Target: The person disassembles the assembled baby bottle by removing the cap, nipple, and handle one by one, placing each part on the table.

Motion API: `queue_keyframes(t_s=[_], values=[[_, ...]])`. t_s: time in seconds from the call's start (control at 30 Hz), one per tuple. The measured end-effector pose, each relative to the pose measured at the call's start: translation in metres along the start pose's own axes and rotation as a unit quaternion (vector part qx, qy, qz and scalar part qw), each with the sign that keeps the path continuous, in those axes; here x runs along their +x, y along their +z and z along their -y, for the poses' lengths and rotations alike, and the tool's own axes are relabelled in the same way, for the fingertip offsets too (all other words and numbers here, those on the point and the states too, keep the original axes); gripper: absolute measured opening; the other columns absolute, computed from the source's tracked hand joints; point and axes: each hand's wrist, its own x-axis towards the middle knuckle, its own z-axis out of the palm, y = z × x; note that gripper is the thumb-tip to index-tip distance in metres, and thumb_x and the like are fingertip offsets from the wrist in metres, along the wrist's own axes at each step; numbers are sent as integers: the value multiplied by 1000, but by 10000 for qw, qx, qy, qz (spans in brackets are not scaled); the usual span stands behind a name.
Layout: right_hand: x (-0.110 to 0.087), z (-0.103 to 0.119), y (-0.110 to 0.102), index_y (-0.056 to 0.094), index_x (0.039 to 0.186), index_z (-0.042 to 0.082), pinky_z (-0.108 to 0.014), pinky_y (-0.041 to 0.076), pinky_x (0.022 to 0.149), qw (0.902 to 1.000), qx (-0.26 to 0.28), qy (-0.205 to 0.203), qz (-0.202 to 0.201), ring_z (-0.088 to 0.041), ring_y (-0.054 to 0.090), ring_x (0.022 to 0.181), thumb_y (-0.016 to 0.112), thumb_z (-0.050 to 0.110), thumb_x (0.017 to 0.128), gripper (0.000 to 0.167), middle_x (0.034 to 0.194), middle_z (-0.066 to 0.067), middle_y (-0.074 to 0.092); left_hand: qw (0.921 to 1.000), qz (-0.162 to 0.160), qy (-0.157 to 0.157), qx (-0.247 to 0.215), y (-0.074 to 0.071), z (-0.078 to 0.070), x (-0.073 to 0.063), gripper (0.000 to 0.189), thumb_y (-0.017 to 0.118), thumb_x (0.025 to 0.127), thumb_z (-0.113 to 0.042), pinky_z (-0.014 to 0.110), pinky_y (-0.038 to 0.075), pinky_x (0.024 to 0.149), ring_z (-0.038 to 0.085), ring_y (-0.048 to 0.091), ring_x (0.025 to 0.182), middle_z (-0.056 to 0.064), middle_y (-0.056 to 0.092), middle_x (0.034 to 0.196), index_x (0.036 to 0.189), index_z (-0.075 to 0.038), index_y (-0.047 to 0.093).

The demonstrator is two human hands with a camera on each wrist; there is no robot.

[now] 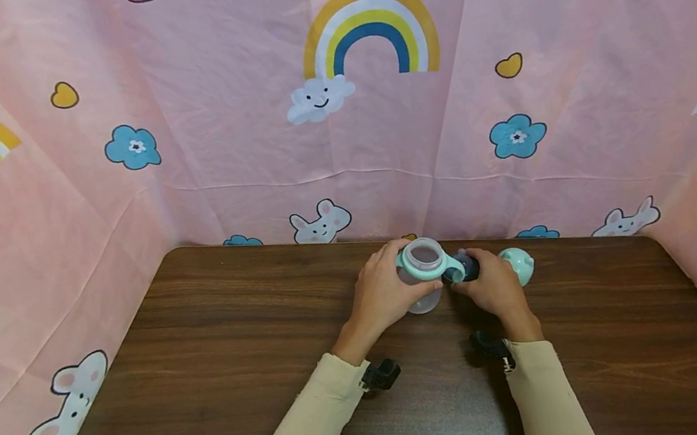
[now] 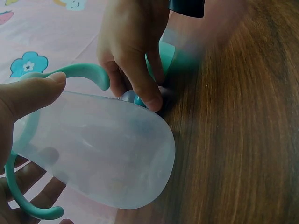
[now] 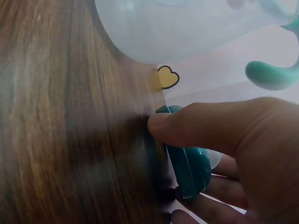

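Observation:
My left hand (image 1: pixel 385 287) grips a translucent baby bottle (image 2: pixel 107 149) by its mint-green handle ring (image 1: pixel 431 270). The bottle's top is uncapped in the head view, and its two curved handles show in the left wrist view. Just to its right, my right hand (image 1: pixel 495 283) holds a dark teal bottle collar (image 3: pixel 191 170) low at the table, thumb on one side and fingers on the other. A clear part beside the collar is mostly hidden by the fingers. Right of that hand stands a mint-green cap (image 1: pixel 519 265) with small rounded bumps.
The brown wooden table (image 1: pixel 241 361) ends at its back edge just behind the bottle. A pink printed cloth (image 1: pixel 235 128) hangs behind and along both sides.

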Motion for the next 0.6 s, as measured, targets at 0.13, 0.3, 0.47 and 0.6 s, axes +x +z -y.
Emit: queue_keyframes(t_s=[0.13, 0.3, 0.47, 0.6], values=[[-1, 0, 0, 59, 152, -7, -67, 47, 111, 10000, 22, -32, -41, -54, 61, 132, 90, 19, 91, 74, 146, -33, 63, 10000, -11, 18, -17, 0, 0, 0, 83, 101, 81, -41, 58, 53, 105, 34, 66, 128, 10, 70, 144, 149, -11, 63], [-1, -1, 1, 59, 151, -8, -67, 48, 111, 9999, 39, -74, -81, -54, 61, 132, 91, 18, 90, 73, 145, -33, 64, 10000, -12, 34, -4, 0, 0, 0, 84, 101, 81, -41, 58, 53, 104, 34, 66, 128, 10, 70, 143, 149, -11, 63], [-1, -1, 1, 59, 150, -7, -67, 48, 111, 10000, 17, -49, -67, -54, 61, 132, 91, 17, 90, 72, 145, -33, 64, 10000, -41, 74, 16, 1, 1, 0, 84, 101, 81, -41, 57, 53, 104, 34, 67, 128, 10, 70, 142, 149, -10, 63], [-1, 0, 0, 59, 150, -8, -67, 47, 111, 10000, 15, -20, -42, -54, 61, 131, 91, 17, 91, 71, 144, -33, 64, 9999, -63, 109, 21, 2, 2, -1, 84, 101, 81, -41, 57, 54, 104, 34, 67, 128, 10, 71, 142, 149, -10, 63]])
